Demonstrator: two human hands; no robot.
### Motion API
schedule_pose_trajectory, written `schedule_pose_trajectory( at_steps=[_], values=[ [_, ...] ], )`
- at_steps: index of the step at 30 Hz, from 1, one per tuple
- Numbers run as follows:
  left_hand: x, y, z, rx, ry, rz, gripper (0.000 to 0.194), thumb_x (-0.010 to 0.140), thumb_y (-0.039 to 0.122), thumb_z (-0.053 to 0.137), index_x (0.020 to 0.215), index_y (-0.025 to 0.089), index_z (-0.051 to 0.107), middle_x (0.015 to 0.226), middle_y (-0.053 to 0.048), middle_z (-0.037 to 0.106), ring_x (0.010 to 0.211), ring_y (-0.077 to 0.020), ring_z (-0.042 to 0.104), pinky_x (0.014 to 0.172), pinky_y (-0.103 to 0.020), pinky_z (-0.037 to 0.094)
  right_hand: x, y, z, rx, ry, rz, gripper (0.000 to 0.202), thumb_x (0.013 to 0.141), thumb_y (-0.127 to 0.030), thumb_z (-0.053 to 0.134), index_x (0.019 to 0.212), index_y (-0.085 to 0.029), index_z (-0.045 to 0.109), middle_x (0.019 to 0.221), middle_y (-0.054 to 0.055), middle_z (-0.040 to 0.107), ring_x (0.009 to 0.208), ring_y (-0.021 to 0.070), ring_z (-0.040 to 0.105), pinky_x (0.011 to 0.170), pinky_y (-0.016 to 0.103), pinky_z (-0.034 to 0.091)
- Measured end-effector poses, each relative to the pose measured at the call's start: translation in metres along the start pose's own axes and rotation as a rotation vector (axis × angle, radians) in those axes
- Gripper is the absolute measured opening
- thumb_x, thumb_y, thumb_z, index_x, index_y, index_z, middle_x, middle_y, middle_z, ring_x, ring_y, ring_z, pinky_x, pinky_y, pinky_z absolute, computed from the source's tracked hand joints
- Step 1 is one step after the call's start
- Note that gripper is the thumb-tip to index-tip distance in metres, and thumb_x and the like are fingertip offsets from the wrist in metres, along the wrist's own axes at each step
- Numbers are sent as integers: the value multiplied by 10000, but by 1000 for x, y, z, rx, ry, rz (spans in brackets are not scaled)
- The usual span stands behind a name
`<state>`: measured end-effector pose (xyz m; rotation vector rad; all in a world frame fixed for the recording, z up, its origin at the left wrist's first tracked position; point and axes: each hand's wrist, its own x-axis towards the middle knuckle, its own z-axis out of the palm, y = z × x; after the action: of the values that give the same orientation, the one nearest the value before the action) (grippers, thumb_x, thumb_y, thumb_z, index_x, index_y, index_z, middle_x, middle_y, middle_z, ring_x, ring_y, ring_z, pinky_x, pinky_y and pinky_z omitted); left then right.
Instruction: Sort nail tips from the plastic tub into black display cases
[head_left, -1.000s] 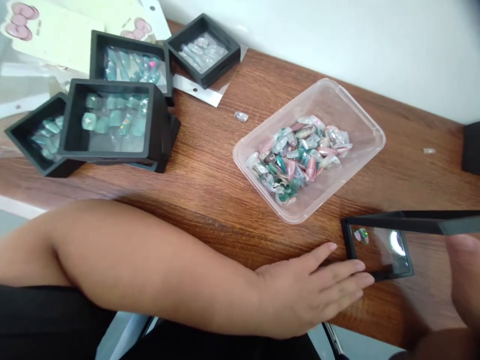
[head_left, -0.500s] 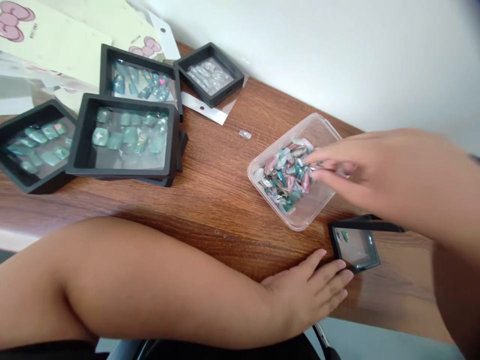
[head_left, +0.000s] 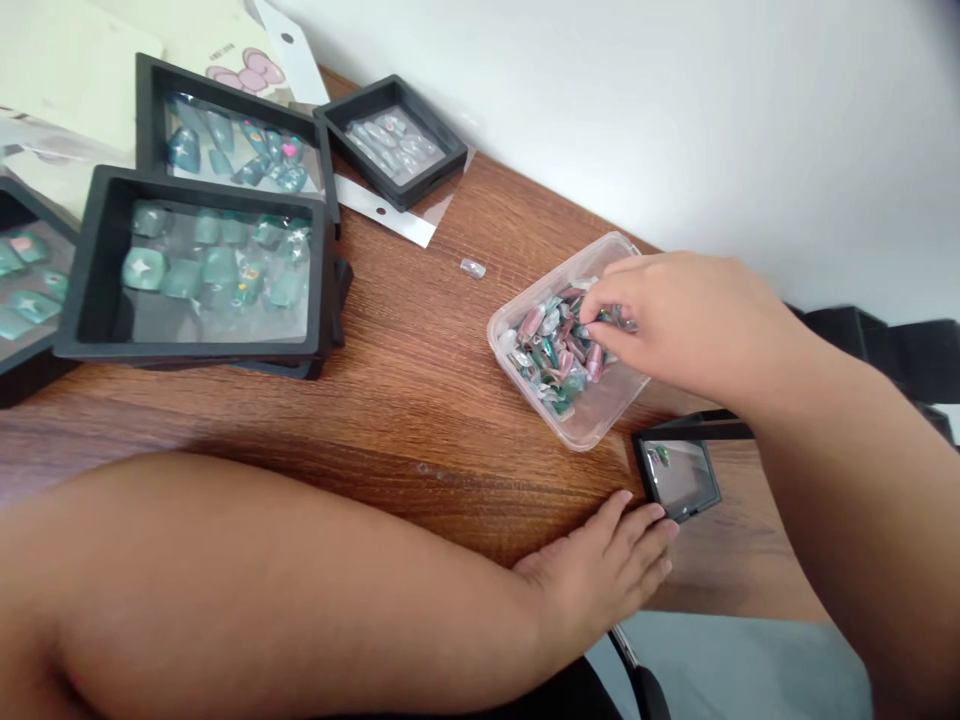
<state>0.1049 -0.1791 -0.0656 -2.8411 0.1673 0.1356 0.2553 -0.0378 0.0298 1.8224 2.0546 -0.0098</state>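
My right hand [head_left: 667, 310] reaches into a clear plastic box [head_left: 592, 425], thumb and fingertips pinched together among the press-on nails [head_left: 551, 350] heaped there in pink, teal and silver. Whatever lies between those fingertips is too small to make out. Flat on the wooden table, my left hand [head_left: 607, 560] has its fingers spread and holds nothing. Its fingertips are at the edge of a small black frame [head_left: 682, 475] with a few green nails under its film. One loose pale nail [head_left: 472, 268] lies on the table left of the box.
Black display frames [head_left: 202, 350] with teal nails stand at the left, and a smaller one [head_left: 394, 140] with whitish nails lies behind. Pale cards [head_left: 75, 60] are at the back left. Black boxes [head_left: 900, 350] stand at the right, partly behind my right arm.
My right hand has moved left and deeper over the nails, its fingers now closer together. The view has shifted, bringing the black boxes at the right into sight. My left hand stays flat.
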Motion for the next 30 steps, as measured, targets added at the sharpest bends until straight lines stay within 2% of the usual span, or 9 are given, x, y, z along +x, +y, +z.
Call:
schedule_pose_trajectory(
  at_steps=[3,5,9,11,14,18,24,28,30],
  values=[
    [1,0,-1,42,-7,9,718,1051,173,128,1713,439,197,1823,52,192,1653,-164,297,1338,-510,379,-11,14,4,67,62,-29,164,899,-316,598,907,-278,758,911,27,766,795,223,621,640,345,326],
    [1,-1,-3,67,-18,19,729,1044,162,107,1721,426,170,1827,38,174,1653,-167,292,1332,-515,381,-20,25,6,115,129,-67,156,895,-346,618,907,-292,763,862,0,766,706,185,584,634,337,343],
    [-1,-4,-7,121,-44,36,743,1030,155,103,1720,433,132,1823,30,176,1643,-168,303,1300,-525,423,-36,45,4,321,227,-117,117,848,-367,702,895,-301,787,619,-55,682,495,105,516,524,293,358],
    [-1,-5,-8,140,-40,48,741,1026,164,102,1717,433,120,1821,25,181,1643,-190,299,1281,-569,445,-42,51,2,447,223,-120,151,872,-402,712,936,-300,803,674,-47,737,524,106,608,512,272,425],
    [-1,-6,-9,133,-30,60,729,1035,180,112,1718,433,132,1821,20,177,1647,-213,288,1281,-584,447,-50,53,1,550,244,-90,185,910,-433,719,1000,-302,814,915,-14,827,705,129,738,576,246,524],
    [1,-7,-9,91,-42,57,726,1042,167,116,1721,422,157,1827,27,170,1647,-173,294,1311,-494,417,-56,51,-1,592,276,-110,137,924,-358,730,1021,-301,807,943,-15,819,710,94,715,658,221,564],
    [0,-7,-8,54,-36,41,702,1064,182,114,1714,439,183,1824,48,181,1643,-139,307,1322,-440,400,-57,47,1,625,172,-214,153,984,-331,639,1036,-285,776,898,-12,789,689,89,681,590,230,497],
    [1,-6,-8,56,-29,38,701,1066,189,131,1706,468,193,1823,49,187,1647,-156,299,1323,-463,402,-53,40,4,549,197,-169,122,935,-320,654,937,-258,759,694,-38,696,464,59,452,435,251,340],
    [1,-4,-8,63,-34,36,702,1063,195,142,1706,473,190,1823,45,184,1652,-174,289,1324,-493,398,-51,37,4,526,237,-160,101,905,-285,640,892,-250,734,632,-55,642,440,51,401,427,244,323]
  ],
)
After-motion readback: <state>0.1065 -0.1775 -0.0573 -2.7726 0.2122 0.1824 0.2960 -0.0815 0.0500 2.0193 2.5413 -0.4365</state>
